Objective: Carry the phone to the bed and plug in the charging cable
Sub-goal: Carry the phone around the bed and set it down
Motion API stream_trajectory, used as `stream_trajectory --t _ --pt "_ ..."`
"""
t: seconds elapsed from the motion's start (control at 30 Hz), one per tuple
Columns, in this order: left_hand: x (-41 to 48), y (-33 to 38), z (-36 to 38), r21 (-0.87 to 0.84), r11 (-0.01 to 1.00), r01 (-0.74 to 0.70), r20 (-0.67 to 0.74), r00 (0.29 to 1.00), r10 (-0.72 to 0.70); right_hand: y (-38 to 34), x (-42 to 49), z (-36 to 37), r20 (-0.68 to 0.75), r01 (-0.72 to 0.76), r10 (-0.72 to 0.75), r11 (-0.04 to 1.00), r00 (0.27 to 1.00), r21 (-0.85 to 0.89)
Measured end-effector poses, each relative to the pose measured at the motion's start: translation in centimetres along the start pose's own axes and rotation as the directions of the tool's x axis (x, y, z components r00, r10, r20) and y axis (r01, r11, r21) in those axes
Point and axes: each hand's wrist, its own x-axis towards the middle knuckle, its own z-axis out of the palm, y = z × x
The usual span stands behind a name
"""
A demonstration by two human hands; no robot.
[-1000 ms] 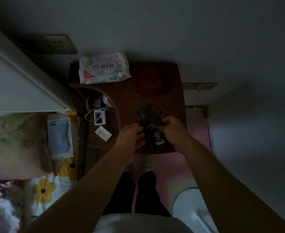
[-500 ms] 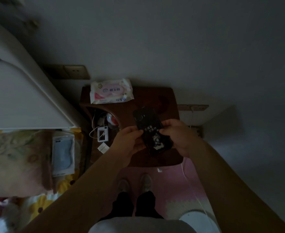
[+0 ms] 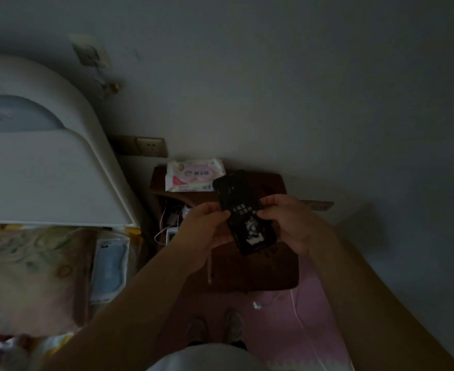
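Two bare hands hold one dark phone [image 3: 244, 212] above a small wooden bedside table [image 3: 260, 266]. The left hand [image 3: 207, 228] curls around the phone's left edge, thumb on top and fingers folded beneath; the right hand [image 3: 287, 223] pinches the right edge in the same way. Both hands are partly closed on it, and the phone hangs in the air, clear of the tabletop. It is a flat, glossy black slab with rounded corners, tilted so its far end points toward the wall. Its upward face carries pale printed characters and a small white cartoon figure below them; a round camera ring sits near the far end.

The table is dark reddish-brown, smooth, with a rounded near corner. At its far left lies a soft, crinkled plastic pack of wipes [image 3: 193, 175], white and pink. Left of the table, thin white cables [image 3: 164, 228] tangle around a small white boxy device [image 3: 171, 234], half hidden by the left wrist. A thin white charging cable [image 3: 298, 314] trails over the pink foam floor mat [image 3: 319, 298] near the table's front, its plug end lying loose on the mat.

On the left stands the bed [image 3: 33, 277], with a smooth, curved white headboard [image 3: 46, 178], floral fabric bedding, and a flat bluish plastic packet [image 3: 110, 266] at its edge. A beige wall socket [image 3: 151, 149] sits on the far wall.
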Motion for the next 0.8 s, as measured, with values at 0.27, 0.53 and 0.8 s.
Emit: stream_trajectory --t 0.27,0.53,0.8 --pt "-1.4 1.8 -1.9 -0.053 0.997 -0.061 0.038 0.997 0.063 -2.4 -1.2 2.7 0.020 0.039 -0.038 0.998 0.999 -0.049" --pt "-2.6 2.3 -4.9 -0.083 0.992 -0.093 0.016 0.995 0.094 -3.4 -1.7 5.7 0.062 0.056 -0.051 0.995 0.997 -0.085" --pt "-3.7 3.0 -8.1 -0.128 0.972 -0.196 -0.066 0.980 0.189 -4.6 -0.3 9.4 0.175 0.074 -0.052 0.990 0.983 -0.120"
